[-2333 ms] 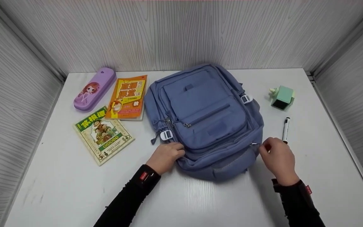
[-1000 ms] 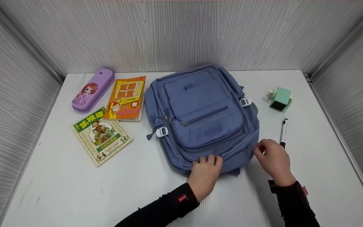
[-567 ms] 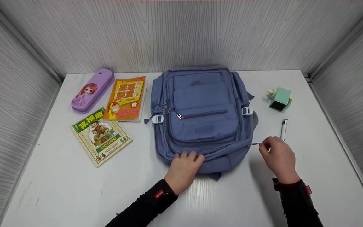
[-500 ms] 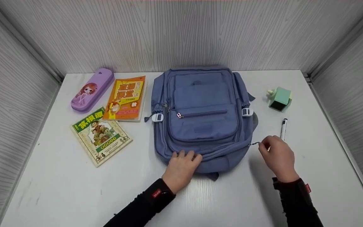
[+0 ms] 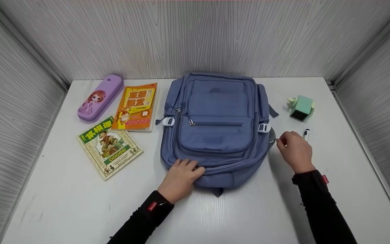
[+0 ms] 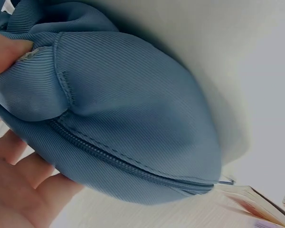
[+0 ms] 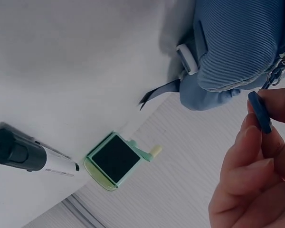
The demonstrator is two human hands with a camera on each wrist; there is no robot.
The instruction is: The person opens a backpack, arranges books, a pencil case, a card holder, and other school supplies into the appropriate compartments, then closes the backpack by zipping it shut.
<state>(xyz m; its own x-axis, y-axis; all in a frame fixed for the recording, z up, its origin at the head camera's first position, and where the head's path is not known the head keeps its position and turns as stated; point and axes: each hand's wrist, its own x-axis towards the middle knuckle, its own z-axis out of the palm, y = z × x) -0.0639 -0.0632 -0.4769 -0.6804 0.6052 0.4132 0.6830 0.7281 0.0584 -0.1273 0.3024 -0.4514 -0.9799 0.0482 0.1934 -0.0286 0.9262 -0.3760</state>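
Observation:
A blue backpack lies on its back on the white table, front pockets facing up. My left hand grips its lower left edge; in the left wrist view the thumb lies over the cloth and the fingers are beneath, beside a closed stretch of zipper. At the bag's right side my right hand pinches a blue zipper pull between thumb and finger. A cord and metal slider link the pull to the bag.
Left of the bag lie a purple pencil case, an orange book and a green-and-cream book. To the right are a mint-green pencil sharpener and a marker, partly hidden by my right hand. Panels wall the table.
The backpack has turned from slanted to nearly straight. My right hand has moved the zipper pull farther up the right side. My left hand shifted right along the lower edge, then back left.

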